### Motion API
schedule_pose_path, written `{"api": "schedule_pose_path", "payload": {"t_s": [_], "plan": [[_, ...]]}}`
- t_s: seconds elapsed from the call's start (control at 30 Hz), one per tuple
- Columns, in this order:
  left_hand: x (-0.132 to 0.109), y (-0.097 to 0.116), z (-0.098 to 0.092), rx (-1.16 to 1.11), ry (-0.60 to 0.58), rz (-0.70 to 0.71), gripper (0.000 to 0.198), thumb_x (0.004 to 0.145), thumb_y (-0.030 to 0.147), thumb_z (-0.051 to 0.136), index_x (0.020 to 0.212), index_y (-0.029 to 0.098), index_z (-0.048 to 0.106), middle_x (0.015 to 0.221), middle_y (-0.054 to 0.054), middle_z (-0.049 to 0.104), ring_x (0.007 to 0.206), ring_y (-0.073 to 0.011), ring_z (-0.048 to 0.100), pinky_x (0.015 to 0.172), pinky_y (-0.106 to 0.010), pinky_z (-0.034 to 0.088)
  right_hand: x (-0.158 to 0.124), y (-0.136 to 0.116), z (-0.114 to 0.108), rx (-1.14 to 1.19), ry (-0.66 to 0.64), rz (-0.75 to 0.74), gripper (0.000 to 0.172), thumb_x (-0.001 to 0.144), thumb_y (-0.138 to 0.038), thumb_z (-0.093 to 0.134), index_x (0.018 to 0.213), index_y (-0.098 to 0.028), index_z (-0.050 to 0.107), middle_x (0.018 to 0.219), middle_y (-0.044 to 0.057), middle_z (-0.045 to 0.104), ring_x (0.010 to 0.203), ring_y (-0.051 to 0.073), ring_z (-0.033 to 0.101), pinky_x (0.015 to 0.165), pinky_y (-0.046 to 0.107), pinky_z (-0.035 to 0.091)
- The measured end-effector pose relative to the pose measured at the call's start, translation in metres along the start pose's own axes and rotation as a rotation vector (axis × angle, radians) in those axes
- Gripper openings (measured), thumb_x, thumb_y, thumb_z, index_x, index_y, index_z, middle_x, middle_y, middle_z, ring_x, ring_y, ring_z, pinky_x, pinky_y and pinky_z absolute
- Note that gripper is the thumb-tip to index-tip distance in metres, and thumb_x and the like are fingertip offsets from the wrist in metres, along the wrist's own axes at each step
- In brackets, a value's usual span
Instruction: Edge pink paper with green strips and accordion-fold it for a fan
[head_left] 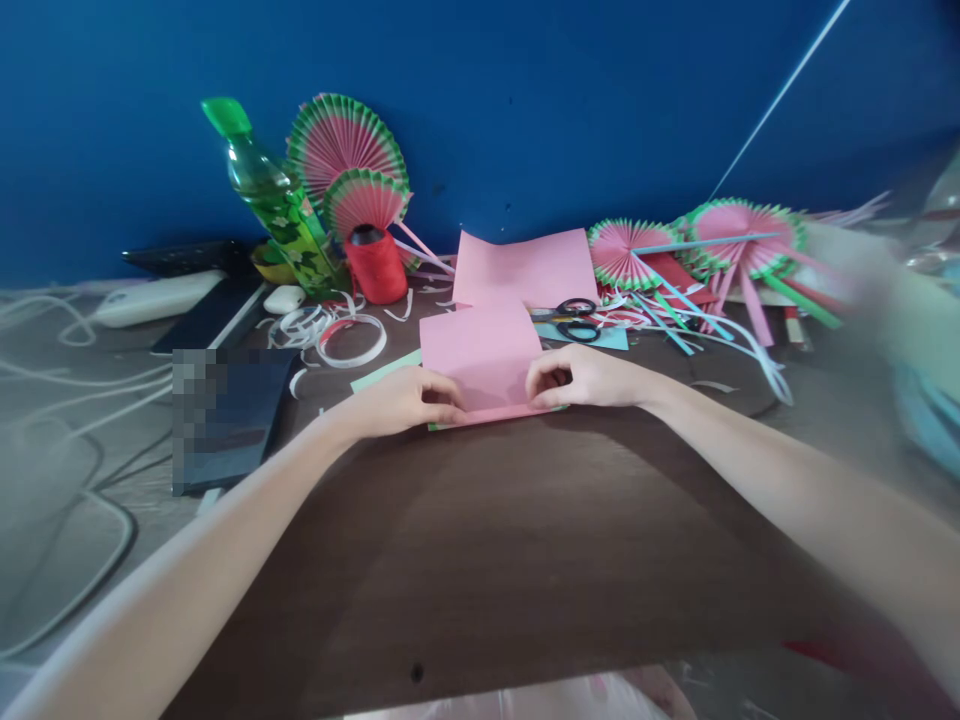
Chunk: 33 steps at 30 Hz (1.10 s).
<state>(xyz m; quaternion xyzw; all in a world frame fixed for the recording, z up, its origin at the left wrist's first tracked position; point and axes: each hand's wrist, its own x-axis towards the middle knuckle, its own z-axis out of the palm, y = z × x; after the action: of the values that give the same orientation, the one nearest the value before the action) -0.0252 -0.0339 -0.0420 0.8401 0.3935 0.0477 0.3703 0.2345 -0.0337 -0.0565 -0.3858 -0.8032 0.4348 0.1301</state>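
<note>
A sheet of pink paper (484, 350) lies on the dark brown table, its near edge folded into a narrow strip with green showing at the ends. My left hand (416, 397) pinches the left end of that fold between thumb and fingers. At the right end, my right hand (581, 377) grips the same fold with curled fingers. Just behind are scissors (576, 320) with black handles, resting on a light blue paper piece (611, 337). Another pink sheet (525, 265) leans near the blue wall. Pale green paper (386, 370) pokes out by my left hand.
At the back left stand a green-capped bottle (274, 200), pleated pink-and-green paper fans (345, 145) and a red thread spool (377, 266). A tape roll (351, 341), a dark tablet-like device (240, 420) and white cables lie left. More fans (630, 250) and paper strips lie right.
</note>
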Motion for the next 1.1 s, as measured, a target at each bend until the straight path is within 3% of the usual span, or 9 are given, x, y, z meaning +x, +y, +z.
{"api": "schedule_pose_path", "payload": {"t_s": [0.17,0.43,0.63,1.1], "plan": [[0.001,-0.003,0.003,0.012,0.023,-0.008,0.026,0.073,0.041,0.059,0.066,0.016,0.061,0.061,0.005,0.056,0.057,-0.0082,0.046,0.058,-0.02,0.034,0.0,0.001,0.0,-0.032,0.036,-0.045,0.019,0.071,-0.033,0.065,0.077,-0.016,0.063,0.066,-0.002,0.054,0.06,0.01,0.043,0.057,0.023,0.034],[0.0,0.001,0.004,0.026,0.014,-0.017,0.022,0.072,0.038,0.061,0.071,0.016,0.058,0.056,0.006,0.048,0.053,-0.008,0.041,0.054,-0.02,0.03,0.0,0.002,0.0,-0.078,-0.009,-0.156,0.023,0.077,-0.032,0.061,0.095,-0.02,0.068,0.092,0.003,0.06,0.073,0.011,0.047,0.065,0.025,0.035],[-0.001,0.003,0.007,0.093,0.025,0.039,0.015,0.076,0.033,0.057,0.076,0.018,0.058,0.06,0.006,0.046,0.057,-0.0091,0.041,0.056,-0.021,0.03,0.0,0.005,0.001,-0.024,-0.046,-0.179,0.025,0.078,-0.032,0.06,0.099,-0.022,0.07,0.094,0.003,0.058,0.085,0.014,0.053,0.077,0.027,0.039],[-0.001,0.002,0.011,0.114,0.028,0.07,0.017,0.077,0.034,0.057,0.076,0.018,0.056,0.061,0.005,0.044,0.058,-0.0103,0.04,0.056,-0.022,0.029,0.002,0.011,0.002,-0.026,-0.04,-0.205,0.018,0.077,-0.028,0.062,0.09,-0.023,0.073,0.093,0.003,0.056,0.084,0.013,0.054,0.078,0.027,0.042]]}}
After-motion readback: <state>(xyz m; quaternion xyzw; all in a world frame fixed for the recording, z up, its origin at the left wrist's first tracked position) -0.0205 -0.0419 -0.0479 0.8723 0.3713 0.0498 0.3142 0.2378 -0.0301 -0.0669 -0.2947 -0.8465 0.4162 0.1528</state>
